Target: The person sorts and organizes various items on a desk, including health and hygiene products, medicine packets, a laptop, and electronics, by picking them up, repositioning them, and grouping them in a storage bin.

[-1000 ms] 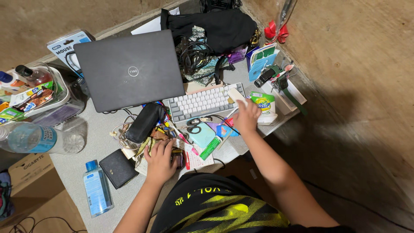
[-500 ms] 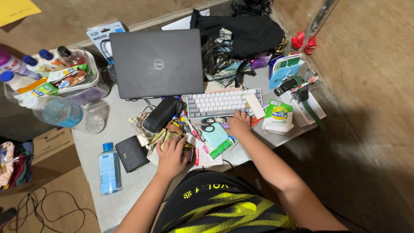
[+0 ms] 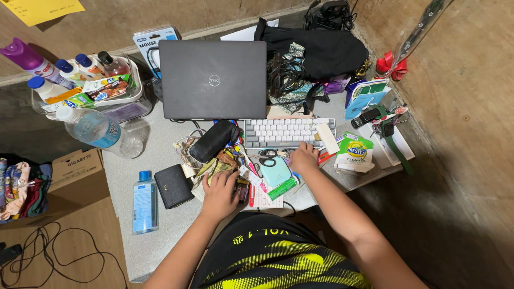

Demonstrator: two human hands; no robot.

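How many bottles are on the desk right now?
6. Four stand in the clear tray at far left: purple spray bottle, two blue-capped bottles, dark-capped bottle. Large water bottle lies beside it; blue flat bottle lies at the front. More may be hidden.

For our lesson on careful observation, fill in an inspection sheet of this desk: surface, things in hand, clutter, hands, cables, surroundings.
Surface: grey desk, crowded, bare only near its front left.
Things in hand: left hand rests on a pile of papers and wrappers; right hand lies at the front edge of the white keyboard.
Clutter: closed laptop, black wallet, black pouch, blue bottle, water bottle, scissors.
Hands: both palm down; no grasp visible.
Cables: black tangle behind keyboard; cord on floor.
Surroundings: cardboard box, black bag.
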